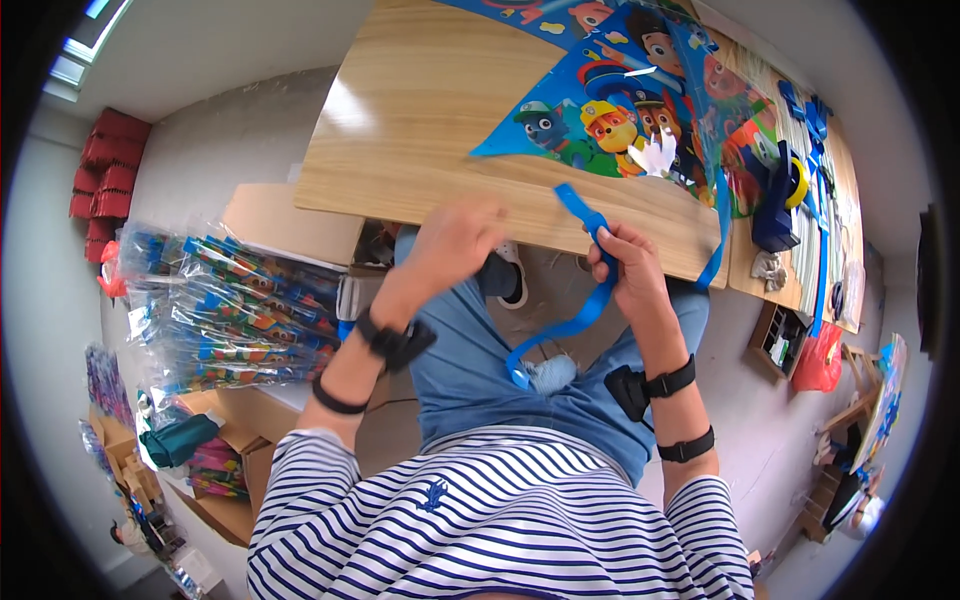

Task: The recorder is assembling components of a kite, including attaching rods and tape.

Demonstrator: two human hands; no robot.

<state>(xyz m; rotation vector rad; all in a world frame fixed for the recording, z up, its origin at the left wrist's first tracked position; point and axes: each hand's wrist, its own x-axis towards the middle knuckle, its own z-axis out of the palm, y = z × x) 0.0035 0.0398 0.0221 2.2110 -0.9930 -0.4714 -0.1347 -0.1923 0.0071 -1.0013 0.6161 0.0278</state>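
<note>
My right hand [632, 262] pinches a flat blue ribbon [587, 312] between thumb and fingers. One ribbon end sticks up past the fingers over the table's near edge; the other length curves down to my lap. There a small pale, fuzzy bundle [552, 374] lies beside the ribbon. My left hand [455, 240] hovers left of the ribbon, apart from it, its fingers smeared by motion. Beyond the hands, a blue pointed sheet [555, 140] printed with cartoon dogs lies on the wooden table [420, 110]. A white torn-looking piece [655, 153] rests on it.
Right on the table stand a dark blue tape dispenser [775, 215] and more blue ribbon [720, 235] hanging over the edge. At my left, clear-bagged colourful packages [245, 310] are piled near an open cardboard box [262, 425]. A red plastic bag [820, 357] sits at the right.
</note>
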